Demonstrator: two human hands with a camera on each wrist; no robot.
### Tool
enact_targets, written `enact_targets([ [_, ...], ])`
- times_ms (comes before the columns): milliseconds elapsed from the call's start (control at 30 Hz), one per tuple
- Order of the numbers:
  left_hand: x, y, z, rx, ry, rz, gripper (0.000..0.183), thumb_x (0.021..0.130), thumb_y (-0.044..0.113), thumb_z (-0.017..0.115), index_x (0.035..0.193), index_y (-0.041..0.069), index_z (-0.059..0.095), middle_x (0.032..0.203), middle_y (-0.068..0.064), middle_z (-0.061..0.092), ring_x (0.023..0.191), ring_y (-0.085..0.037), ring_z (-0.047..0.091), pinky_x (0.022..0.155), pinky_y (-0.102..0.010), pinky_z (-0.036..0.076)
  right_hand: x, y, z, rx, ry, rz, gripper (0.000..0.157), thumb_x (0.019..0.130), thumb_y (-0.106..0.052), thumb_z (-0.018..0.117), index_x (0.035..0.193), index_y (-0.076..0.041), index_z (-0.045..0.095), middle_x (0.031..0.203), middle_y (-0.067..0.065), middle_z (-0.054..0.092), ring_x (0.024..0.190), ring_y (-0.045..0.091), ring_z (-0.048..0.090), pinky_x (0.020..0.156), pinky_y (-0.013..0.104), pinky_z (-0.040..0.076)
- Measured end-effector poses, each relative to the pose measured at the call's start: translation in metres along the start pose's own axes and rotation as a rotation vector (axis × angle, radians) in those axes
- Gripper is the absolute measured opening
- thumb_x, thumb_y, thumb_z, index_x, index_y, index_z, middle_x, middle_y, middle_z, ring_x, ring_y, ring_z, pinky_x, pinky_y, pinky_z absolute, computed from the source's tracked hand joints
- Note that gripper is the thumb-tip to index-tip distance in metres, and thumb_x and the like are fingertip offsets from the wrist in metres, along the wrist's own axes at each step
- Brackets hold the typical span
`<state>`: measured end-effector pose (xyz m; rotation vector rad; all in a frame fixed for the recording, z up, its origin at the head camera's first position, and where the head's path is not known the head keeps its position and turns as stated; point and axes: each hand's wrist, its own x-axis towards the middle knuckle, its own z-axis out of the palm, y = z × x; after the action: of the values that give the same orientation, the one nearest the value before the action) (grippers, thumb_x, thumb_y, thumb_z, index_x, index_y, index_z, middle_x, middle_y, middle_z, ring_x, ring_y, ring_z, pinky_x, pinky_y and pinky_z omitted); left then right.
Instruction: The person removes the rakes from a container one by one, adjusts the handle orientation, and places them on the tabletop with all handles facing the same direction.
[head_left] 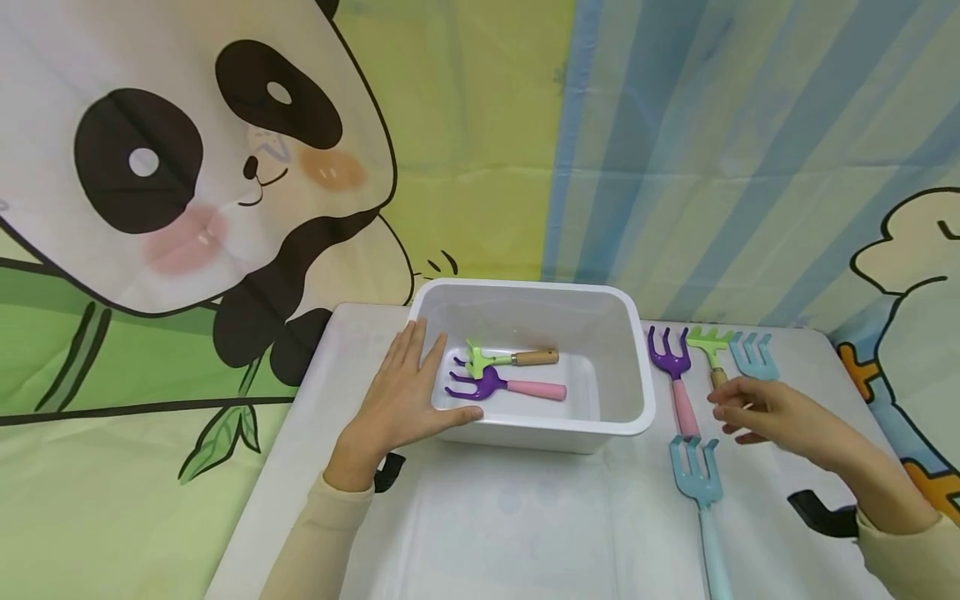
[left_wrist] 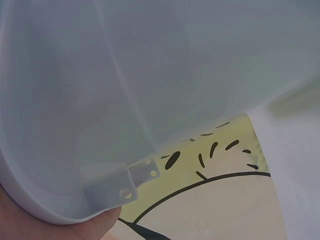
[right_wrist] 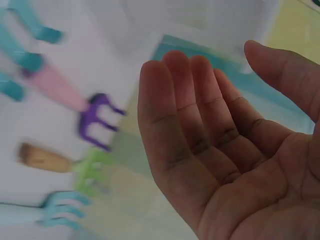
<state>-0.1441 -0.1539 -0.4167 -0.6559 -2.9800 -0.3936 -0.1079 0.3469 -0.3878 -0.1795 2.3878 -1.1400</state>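
My left hand [head_left: 401,392] rests on the near left corner of a white plastic bin [head_left: 637,421], fingers spread along its side and thumb over the front rim. Inside the bin lie a purple hand fork with a pink handle [head_left: 536,389] and a small green rake with a wooden handle [head_left: 536,357]. My right hand [head_left: 780,417] hovers at the right, fingers loosely bent with nothing held. Its fingertips overlap the wooden handle of another green rake [head_left: 708,340] in the head view. The right wrist view shows its bare palm [right_wrist: 260,185].
Beside the bin, another purple fork with a pink handle [head_left: 682,400] lies on the white table [head_left: 525,525]. A light blue fork [head_left: 705,500] lies nearer the front, and a light blue rake [head_left: 756,357] toward the back. A printed panda cloth [head_left: 465,125] hangs behind.
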Motion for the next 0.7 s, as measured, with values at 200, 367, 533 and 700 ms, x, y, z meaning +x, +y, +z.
enact_targets([
  [200,0.0,-0.001,0.002,-0.003,0.002,-0.007,0.126,0.073,0.094,0.042,0.158,0.003,0.024,0.165,-0.021,0.005,0.152,-0.032,-0.004,0.122,-0.042,-0.002,0.02,-0.064,-0.02,-0.161,0.057,-0.165,0.036,0.103,-0.022,0.059,0.129,0.003,0.055,0.106,0.011,0.064,0.088,0.02,0.068,0.076,0.037,0.06],
  [367,0.0,-0.001,0.003,-0.006,0.004,-0.006,0.126,0.073,0.094,0.043,0.158,0.003,0.024,0.165,-0.022,0.004,0.152,-0.033,-0.004,0.122,-0.042,-0.001,0.046,-0.111,-0.023,-0.213,0.026,-0.224,0.035,0.102,-0.024,0.061,0.129,-0.003,0.058,0.11,0.009,0.064,0.089,0.021,0.065,0.076,0.032,0.058],
  [533,0.0,-0.001,0.002,-0.009,0.01,-0.005,0.127,0.072,0.095,0.041,0.158,0.002,0.026,0.165,-0.022,0.005,0.152,-0.033,-0.003,0.122,-0.043,-0.001,0.076,-0.148,-0.015,-0.234,-0.047,-0.256,0.036,0.101,-0.028,0.063,0.128,-0.005,0.059,0.111,0.009,0.064,0.093,0.025,0.064,0.079,0.035,0.057],
  [700,0.0,-0.001,0.001,-0.002,0.019,-0.003,0.127,0.072,0.095,0.04,0.157,0.003,0.027,0.165,-0.022,0.007,0.152,-0.033,-0.003,0.122,-0.041,-0.001,0.109,-0.177,-0.002,-0.216,-0.132,-0.269,0.037,0.101,-0.025,0.062,0.13,-0.002,0.059,0.114,0.009,0.065,0.098,0.024,0.065,0.087,0.043,0.057],
])
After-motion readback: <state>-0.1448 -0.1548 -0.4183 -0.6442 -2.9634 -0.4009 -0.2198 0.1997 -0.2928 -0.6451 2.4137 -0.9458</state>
